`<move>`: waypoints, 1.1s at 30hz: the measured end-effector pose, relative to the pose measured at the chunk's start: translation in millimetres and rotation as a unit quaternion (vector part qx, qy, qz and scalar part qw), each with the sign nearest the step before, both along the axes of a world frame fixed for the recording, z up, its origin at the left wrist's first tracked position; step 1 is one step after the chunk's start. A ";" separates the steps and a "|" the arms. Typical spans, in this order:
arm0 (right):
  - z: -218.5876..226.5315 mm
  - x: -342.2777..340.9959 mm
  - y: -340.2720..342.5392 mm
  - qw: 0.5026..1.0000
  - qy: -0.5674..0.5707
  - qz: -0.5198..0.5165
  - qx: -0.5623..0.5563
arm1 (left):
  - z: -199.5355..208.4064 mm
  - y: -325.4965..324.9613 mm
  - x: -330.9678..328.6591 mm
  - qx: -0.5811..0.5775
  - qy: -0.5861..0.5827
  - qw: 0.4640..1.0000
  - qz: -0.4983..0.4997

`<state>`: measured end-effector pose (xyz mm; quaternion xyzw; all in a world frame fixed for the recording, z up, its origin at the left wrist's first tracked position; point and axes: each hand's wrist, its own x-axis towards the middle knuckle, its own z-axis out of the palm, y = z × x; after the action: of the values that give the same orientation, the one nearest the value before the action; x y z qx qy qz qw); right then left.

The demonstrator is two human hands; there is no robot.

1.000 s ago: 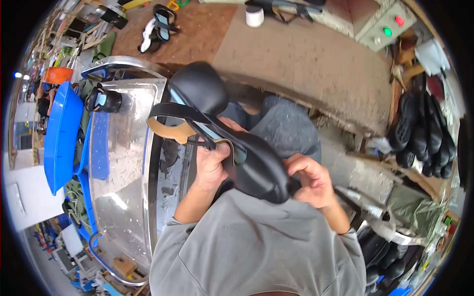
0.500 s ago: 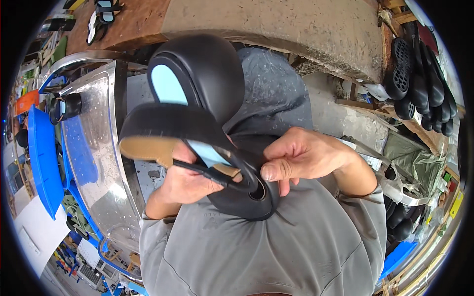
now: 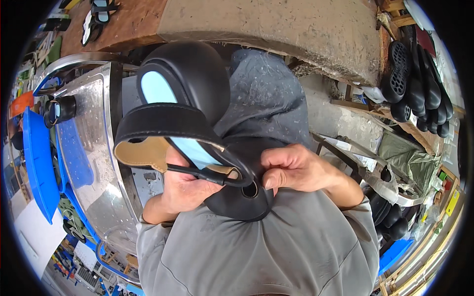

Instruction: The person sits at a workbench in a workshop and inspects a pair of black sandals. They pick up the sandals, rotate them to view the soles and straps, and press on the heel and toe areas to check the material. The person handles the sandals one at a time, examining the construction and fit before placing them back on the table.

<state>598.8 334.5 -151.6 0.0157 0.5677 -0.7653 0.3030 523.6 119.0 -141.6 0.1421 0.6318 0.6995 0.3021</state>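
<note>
A black sandal (image 3: 165, 118) with a rounded black toe end, tan-lined strap and light blue inner surface lies across my lap, its heel end near my shirt. That end carries a round hole (image 3: 250, 190) with a metal rim. My left hand (image 3: 186, 191) is closed around the sandal's near left side, under the strap loop, with some fingers hidden beneath it. My right hand (image 3: 296, 170) is closed at the right edge of the heel end, thumb bent against the curled forefinger. The sandal's edge runs into that grip; exactly which part is pinched is hidden.
A metal-framed chair (image 3: 94, 148) stands at my left, with a small black shoe piece (image 3: 61, 109) on it and a blue tray (image 3: 39, 165) beyond. The worn workbench (image 3: 266, 29) spans the front, sandals (image 3: 98, 19) at its left. Black soles (image 3: 419, 79) hang at the right.
The sandal and both hands have shifted slightly left in view. The strap, blurred before, now shows sharply. My right hand stays closed at the heel end, a little lower.
</note>
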 end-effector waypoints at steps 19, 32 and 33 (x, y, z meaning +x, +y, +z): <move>1.9 -75.1 27.4 0.924 0.295 -0.228 -0.084 | 16.8 20.6 -17.5 -0.005 0.051 0.990 -0.134; 36.2 -92.1 19.2 0.854 0.501 -0.130 0.061 | 16.5 44.1 -29.4 0.231 -0.178 0.951 -0.108; 41.5 -93.9 18.3 0.848 0.511 -0.118 0.074 | 16.4 42.4 -30.9 0.224 -0.162 0.955 -0.104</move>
<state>504.9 352.8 -110.1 -0.2880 0.6914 -0.6507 -0.1245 492.7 161.4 -125.2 0.1561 0.3826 0.8015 0.4323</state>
